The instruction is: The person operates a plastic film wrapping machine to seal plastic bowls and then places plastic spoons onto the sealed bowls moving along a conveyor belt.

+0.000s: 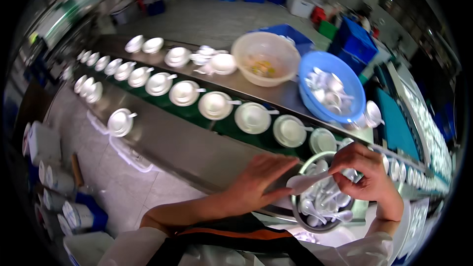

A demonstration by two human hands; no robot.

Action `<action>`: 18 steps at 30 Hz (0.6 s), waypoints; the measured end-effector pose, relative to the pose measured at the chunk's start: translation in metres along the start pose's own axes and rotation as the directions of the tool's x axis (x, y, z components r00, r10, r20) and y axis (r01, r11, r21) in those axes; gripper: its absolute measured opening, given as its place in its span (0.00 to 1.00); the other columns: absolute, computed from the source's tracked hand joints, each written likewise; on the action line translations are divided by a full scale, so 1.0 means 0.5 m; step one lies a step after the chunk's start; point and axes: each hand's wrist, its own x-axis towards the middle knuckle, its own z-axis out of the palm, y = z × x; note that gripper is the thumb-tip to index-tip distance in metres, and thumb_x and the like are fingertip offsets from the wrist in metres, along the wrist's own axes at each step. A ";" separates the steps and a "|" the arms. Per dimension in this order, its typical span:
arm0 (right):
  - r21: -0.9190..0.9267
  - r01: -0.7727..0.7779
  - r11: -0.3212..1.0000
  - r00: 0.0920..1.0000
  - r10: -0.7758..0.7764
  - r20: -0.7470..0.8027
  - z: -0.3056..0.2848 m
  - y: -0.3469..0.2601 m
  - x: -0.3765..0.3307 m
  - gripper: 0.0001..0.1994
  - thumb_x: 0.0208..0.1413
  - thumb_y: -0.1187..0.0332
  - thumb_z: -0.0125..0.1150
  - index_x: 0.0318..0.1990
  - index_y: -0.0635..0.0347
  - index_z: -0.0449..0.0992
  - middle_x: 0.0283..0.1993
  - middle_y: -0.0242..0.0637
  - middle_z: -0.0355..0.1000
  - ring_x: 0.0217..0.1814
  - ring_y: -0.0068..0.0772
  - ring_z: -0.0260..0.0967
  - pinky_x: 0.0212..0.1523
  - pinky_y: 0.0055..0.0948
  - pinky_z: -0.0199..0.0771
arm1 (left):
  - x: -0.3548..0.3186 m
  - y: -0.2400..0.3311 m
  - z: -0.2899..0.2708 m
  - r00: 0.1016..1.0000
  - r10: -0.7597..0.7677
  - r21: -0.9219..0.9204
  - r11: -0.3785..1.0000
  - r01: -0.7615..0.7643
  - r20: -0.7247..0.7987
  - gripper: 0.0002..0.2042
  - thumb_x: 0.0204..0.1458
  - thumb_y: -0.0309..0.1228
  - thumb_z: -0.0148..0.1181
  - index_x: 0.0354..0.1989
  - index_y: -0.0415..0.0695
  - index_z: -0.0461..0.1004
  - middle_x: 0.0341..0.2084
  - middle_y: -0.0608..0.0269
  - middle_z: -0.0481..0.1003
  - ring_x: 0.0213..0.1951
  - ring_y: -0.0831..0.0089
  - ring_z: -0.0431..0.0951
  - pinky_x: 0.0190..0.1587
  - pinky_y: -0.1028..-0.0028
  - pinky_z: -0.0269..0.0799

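Between finger and thumb, my right hand pinches the handle end of a white soup spoon. The spoon is held level over a round basin heaped with loose white spoons. My left hand has its fingers stretched out and its thumb apart, close to the bowl of the held spoon; whether they touch I cannot tell. Just beyond the hands, a green conveyor belt carries a row of white dish sets, and one set sits right behind the basin. Many sets have a spoon lying in them.
Past the belt stand a cream tub with food scraps and a blue tub of white tableware. Stacked bowls line the far ledge. A lone bowl set rests on the near steel ledge. Blue crates stand behind.
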 end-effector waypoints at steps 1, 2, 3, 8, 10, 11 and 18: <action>0.047 0.096 0.994 0.994 -0.099 0.055 0.010 0.023 0.021 0.11 0.34 0.83 0.57 0.30 0.61 0.75 0.29 0.37 0.69 0.33 0.32 0.69 0.32 0.25 0.70 | -0.015 -0.005 0.024 0.999 -0.037 -0.072 0.997 0.035 -0.027 0.21 0.52 0.35 0.52 0.54 0.47 0.59 0.40 0.58 0.70 0.41 0.70 0.70 0.47 0.68 0.61; 0.085 0.153 0.985 0.979 -0.163 0.125 0.022 0.038 0.035 0.11 0.34 0.83 0.58 0.30 0.62 0.75 0.30 0.38 0.69 0.32 0.32 0.69 0.32 0.25 0.69 | -0.033 -0.006 0.050 0.993 -0.057 -0.031 0.998 0.054 -0.099 0.21 0.52 0.35 0.52 0.54 0.47 0.59 0.40 0.58 0.70 0.41 0.70 0.70 0.47 0.68 0.61; -0.022 0.208 0.978 0.949 -0.196 0.246 0.061 -0.047 0.134 0.11 0.35 0.82 0.58 0.30 0.62 0.74 0.30 0.38 0.69 0.33 0.32 0.69 0.32 0.25 0.69 | -0.066 -0.056 0.002 0.988 -0.069 -0.357 0.934 0.016 -0.138 0.18 0.51 0.35 0.53 0.50 0.45 0.62 0.35 0.60 0.71 0.36 0.74 0.70 0.42 0.72 0.63; 0.201 0.153 0.967 0.769 -0.245 0.591 0.370 -0.131 0.286 0.10 0.42 0.80 0.57 0.35 0.60 0.73 0.34 0.35 0.69 0.34 0.29 0.68 0.33 0.22 0.70 | -0.347 -0.151 -0.086 0.933 -0.358 -0.667 0.704 0.243 -0.038 0.11 0.48 0.32 0.57 0.37 0.40 0.71 0.28 0.70 0.72 0.32 0.83 0.69 0.35 0.80 0.65; 0.280 0.126 0.952 0.688 -0.287 0.666 0.519 -0.158 0.327 0.11 0.44 0.79 0.56 0.38 0.59 0.72 0.36 0.35 0.68 0.35 0.27 0.68 0.34 0.22 0.71 | -0.474 -0.175 -0.101 0.883 -0.452 -0.802 0.571 0.176 -0.128 0.09 0.49 0.31 0.56 0.36 0.40 0.72 0.28 0.72 0.72 0.31 0.84 0.68 0.36 0.80 0.64; 0.349 0.043 0.936 0.696 -0.279 0.662 0.602 -0.181 0.340 0.12 0.47 0.78 0.55 0.41 0.59 0.70 0.39 0.35 0.67 0.37 0.25 0.68 0.36 0.21 0.71 | -0.539 -0.183 -0.108 0.834 -0.512 -0.856 0.508 0.101 -0.205 0.08 0.50 0.30 0.55 0.35 0.40 0.72 0.27 0.72 0.72 0.31 0.84 0.68 0.36 0.80 0.64; 0.536 -0.426 0.729 0.654 -0.162 0.739 1.075 -0.198 0.400 0.14 0.53 0.76 0.49 0.49 0.64 0.63 0.46 0.37 0.65 0.41 0.25 0.67 0.41 0.25 0.71 | -0.900 -0.243 -0.295 0.213 -0.851 -0.789 0.313 -0.529 -0.480 0.06 0.51 0.28 0.51 0.28 0.38 0.71 0.26 0.59 0.73 0.28 0.73 0.73 0.32 0.74 0.70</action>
